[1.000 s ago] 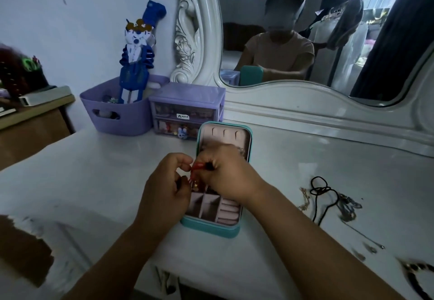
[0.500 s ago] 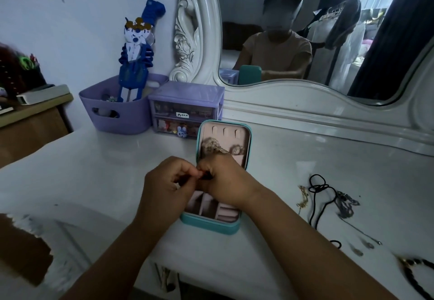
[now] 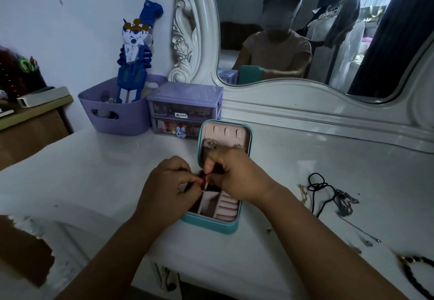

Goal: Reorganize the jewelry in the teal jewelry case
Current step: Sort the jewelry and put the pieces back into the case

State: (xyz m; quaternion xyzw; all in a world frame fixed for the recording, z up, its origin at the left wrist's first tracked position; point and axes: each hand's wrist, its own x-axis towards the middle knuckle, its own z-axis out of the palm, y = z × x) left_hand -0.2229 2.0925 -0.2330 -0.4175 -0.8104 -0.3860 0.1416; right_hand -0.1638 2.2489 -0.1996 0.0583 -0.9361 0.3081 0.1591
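Hands (image 3: 164, 189) (image 3: 237, 177) pinch red jewelry (image 3: 203, 179) (above case (image 3: 211, 224)).

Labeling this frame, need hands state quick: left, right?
Left hand: fingers pinch the small red piece over the teal jewelry case.
Right hand: pinches the same red piece from the other side.

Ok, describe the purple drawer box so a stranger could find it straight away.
Start at the white dressing table with the big mirror. Near the mirror's carved left edge stand two purple things. The drawer box is the squarer one with two see-through drawers, right of the rounded purple basket and behind the teal case.
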